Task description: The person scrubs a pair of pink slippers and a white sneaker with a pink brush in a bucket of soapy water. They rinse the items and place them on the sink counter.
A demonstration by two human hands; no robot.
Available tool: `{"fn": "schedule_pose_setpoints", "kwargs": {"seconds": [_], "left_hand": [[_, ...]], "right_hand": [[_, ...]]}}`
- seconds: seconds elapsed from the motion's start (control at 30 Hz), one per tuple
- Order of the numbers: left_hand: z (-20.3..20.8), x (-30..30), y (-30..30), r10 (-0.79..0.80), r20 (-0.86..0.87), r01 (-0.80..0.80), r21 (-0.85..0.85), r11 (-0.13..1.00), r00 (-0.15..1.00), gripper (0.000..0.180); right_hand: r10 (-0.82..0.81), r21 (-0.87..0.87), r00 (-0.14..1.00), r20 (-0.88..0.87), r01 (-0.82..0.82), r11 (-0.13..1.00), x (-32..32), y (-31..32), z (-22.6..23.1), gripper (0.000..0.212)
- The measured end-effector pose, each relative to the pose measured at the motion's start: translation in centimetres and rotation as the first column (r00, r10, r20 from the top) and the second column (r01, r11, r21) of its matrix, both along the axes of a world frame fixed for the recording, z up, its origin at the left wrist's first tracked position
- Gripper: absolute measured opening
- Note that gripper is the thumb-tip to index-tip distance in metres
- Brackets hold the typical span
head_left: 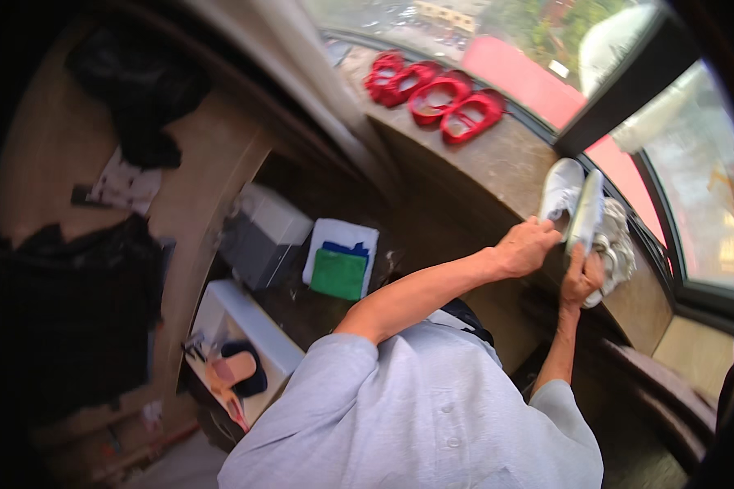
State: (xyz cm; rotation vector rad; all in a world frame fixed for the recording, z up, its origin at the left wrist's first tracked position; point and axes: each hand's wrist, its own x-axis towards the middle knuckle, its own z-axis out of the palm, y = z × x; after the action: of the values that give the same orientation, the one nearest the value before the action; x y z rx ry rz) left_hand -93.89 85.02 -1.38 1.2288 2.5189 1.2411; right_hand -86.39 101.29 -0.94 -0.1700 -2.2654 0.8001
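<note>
At the right end of the window sill, my left hand (530, 247) is closed on the heel of a white shoe (560, 189), whose toe points toward the window. My right hand (583, 275) grips a second white shoe (589, 204), tilted on its side against the first. The fingers inside or behind the heels are partly hidden. Just right of my right hand, off-white lace-up shoes (618, 240) lie on the sill, partly covered by that hand. Farther left along the sill stand several red shoes (440, 96) in a row.
The sill (497, 167) runs below a window with a dark frame (620, 81). Below left are a grey-and-white box (265, 232), folded green cloth (339, 273) on blue and white cloths, and a white open box (253, 322) holding sandals (235, 368). Black fabric (73, 310) lies far left.
</note>
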Motion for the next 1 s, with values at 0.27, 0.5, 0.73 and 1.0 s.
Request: {"fn": "schedule_pose_setpoints", "kwargs": {"seconds": [0.27, 0.5, 0.73, 1.0], "left_hand": [[3.1, 1.8, -3.3, 0.129, 0.089, -0.152, 0.349, 0.925, 0.988, 0.014], [5.9, 2.4, -7.9, 0.182, 0.086, -0.202, 0.44, 0.875, 0.979, 0.015], [8.4, 5.5, -17.1, 0.315, 0.105, -0.324, 0.502, 0.802, 0.943, 0.014], [8.6, 12.0, -29.6, 0.593, 0.201, -0.602, 0.502, 0.621, 0.78, 0.017]], "right_hand": [[0.01, -0.359, 0.993, 0.115, 0.033, 0.933, -0.2, -3.7, 3.6, 0.031], [0.084, -0.498, 0.983, 0.162, 0.008, 0.867, -0.7, -7.8, 7.1, 0.031], [0.305, -0.633, 0.941, 0.145, -0.149, 0.76, 0.1, -15.7, 9.5, 0.03], [0.614, -0.666, 0.758, 0.219, -0.344, 0.662, 0.2, -28.6, 10.6, 0.032]]}}
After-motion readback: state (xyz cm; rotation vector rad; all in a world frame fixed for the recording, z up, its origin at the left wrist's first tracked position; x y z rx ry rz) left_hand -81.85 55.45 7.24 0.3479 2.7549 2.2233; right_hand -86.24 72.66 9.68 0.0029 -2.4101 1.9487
